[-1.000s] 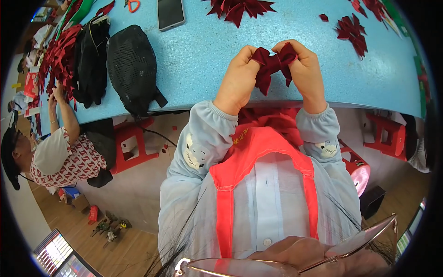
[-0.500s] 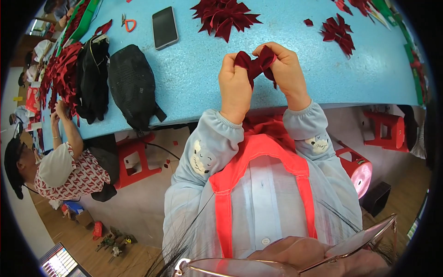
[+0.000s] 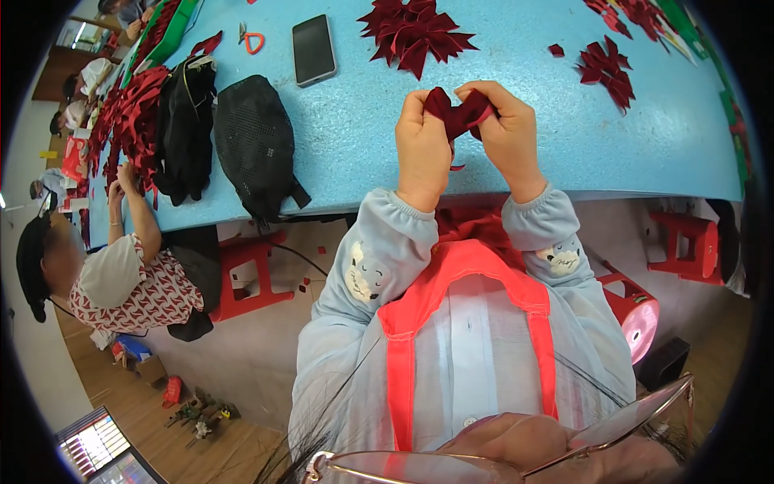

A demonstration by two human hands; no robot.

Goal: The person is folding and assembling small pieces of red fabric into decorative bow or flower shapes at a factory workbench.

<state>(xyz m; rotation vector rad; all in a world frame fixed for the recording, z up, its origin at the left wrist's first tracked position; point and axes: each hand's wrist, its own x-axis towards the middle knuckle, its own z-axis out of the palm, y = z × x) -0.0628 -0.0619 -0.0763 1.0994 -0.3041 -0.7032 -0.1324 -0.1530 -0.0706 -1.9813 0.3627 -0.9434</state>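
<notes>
Between my two hands is a dark red velvet bow point(image 3: 460, 118), raised over the near edge of the blue table point(image 3: 355, 145). My left hand point(image 3: 424, 149) pinches its left loop, thumb in front. With thumb and bent fingers, my right hand point(image 3: 509, 133) grips the right loop. A short red tail hangs below the bow beside my left hand. Beyond my hands lies a heap of dark red velvet bows point(image 3: 415, 36). Farther right are a smaller cluster of red bows point(image 3: 606, 71) and a small red scrap point(image 3: 556, 50).
Left of my hands lie a phone point(image 3: 314, 50), red-handled snips point(image 3: 253, 42), a black mesh bag point(image 3: 254, 137) and a black cloth bag point(image 3: 185, 129). A co-worker point(image 3: 133, 278) sits at the far left by a large red ribbon pile point(image 3: 133, 121). Red stools point(image 3: 250, 274) stand below the table edge.
The whole view has shifted, so the scene sits slightly farther right. Both hands still hold the bow, its loops now drawn a little differently, and a tail shows below it.
</notes>
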